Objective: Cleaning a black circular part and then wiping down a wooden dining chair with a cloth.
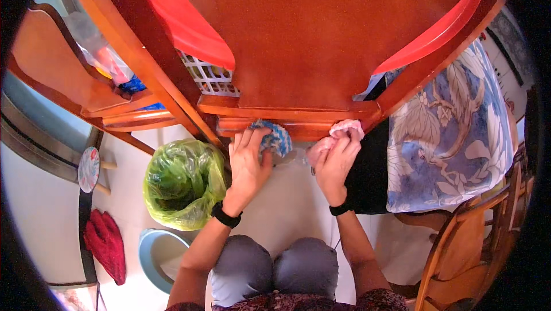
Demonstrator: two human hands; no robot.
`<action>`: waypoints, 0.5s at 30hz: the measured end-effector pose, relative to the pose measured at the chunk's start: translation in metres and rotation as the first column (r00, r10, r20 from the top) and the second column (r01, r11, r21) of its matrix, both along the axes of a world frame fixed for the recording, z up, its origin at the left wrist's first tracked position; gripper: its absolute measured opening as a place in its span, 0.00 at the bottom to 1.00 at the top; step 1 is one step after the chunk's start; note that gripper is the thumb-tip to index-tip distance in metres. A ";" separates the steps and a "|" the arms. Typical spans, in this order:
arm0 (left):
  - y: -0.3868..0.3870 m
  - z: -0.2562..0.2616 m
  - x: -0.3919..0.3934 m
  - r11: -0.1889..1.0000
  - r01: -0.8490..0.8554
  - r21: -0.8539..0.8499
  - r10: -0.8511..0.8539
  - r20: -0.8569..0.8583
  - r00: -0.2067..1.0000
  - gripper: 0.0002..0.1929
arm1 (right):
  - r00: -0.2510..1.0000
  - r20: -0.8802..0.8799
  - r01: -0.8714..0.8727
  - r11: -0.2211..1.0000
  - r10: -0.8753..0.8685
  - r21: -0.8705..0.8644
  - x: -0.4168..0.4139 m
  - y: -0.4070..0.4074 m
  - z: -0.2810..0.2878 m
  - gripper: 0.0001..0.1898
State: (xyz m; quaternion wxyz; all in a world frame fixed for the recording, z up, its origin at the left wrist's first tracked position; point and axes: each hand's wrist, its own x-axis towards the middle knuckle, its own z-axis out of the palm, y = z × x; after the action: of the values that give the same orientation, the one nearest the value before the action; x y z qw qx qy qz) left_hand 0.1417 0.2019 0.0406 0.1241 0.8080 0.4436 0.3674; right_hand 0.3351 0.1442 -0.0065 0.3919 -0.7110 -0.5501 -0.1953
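My left hand (249,160) grips a blue-and-white cloth (277,139), bunched against the lower rail of a reddish-brown wooden chair (301,53). Bunched in my right hand (340,160) is a pink-and-white cloth (348,127). Its upper part touches the right end of that same rail, and another pink fold (320,147) hangs below it on the thumb side. The chair's back panel rises in front of me. My fingertips are partly hidden by the cloths.
A bin lined with a green plastic bag (185,182) stands left of my left hand. Nearer me is a light-blue bucket (148,246) with cloudy liquid. A red cloth (105,242) lies on the floor. To the right are a floral-covered cushion (452,139) and wooden furniture (460,255).
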 end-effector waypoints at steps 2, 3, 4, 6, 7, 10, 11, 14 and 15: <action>0.000 0.000 0.002 1.000 0.001 0.003 -0.001 -0.003 1.000 0.22 | 0.997 0.034 -0.061 0.998 0.062 -0.026 -0.005 0.004 -0.014 0.23; 0.000 0.000 0.003 1.000 -0.003 0.004 0.004 -0.007 1.000 0.22 | 0.998 0.035 -0.056 0.998 0.057 -0.030 -0.010 0.006 -0.012 0.23; 0.000 -0.001 0.004 1.000 0.002 0.003 -0.002 -0.005 1.000 0.22 | 0.984 -0.002 -0.180 0.983 0.180 -0.039 -0.016 0.010 -0.008 0.23; 0.001 -0.004 0.002 0.999 0.000 0.043 -0.001 0.026 1.000 0.22 | 0.944 -0.079 -0.324 0.945 0.320 -0.050 -0.020 0.016 -0.002 0.28; 0.001 -0.003 0.002 0.999 0.007 0.042 -0.008 0.027 1.000 0.22 | 0.946 -0.079 -0.318 0.947 0.313 -0.052 -0.020 0.014 0.000 0.28; 0.001 -0.001 -0.001 0.999 0.026 0.028 -0.027 0.053 0.998 0.22 | 0.994 -0.057 -0.100 0.992 0.096 -0.073 -0.014 0.005 -0.003 0.39; 0.001 -0.001 -0.003 0.999 0.026 0.028 -0.028 0.053 0.998 0.22 | 0.993 -0.098 -0.072 0.997 0.071 -0.008 -0.007 0.002 -0.004 0.38; 0.001 -0.001 -0.002 1.000 0.031 0.003 -0.031 0.015 0.999 0.22 | 0.999 -0.030 -0.021 0.998 0.019 -0.068 0.003 -0.007 -0.002 0.37; 0.000 -0.001 -0.002 0.999 0.034 0.002 -0.034 0.013 0.999 0.22 | 0.998 -0.053 -0.024 0.998 0.021 -0.052 0.003 -0.007 -0.002 0.36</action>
State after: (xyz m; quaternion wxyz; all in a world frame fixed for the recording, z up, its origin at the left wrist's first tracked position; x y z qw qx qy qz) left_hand 0.1397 0.2024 0.0395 0.1324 0.8130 0.4286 0.3712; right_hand 0.3378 0.1376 -0.0081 0.3898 -0.7196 -0.5526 -0.1577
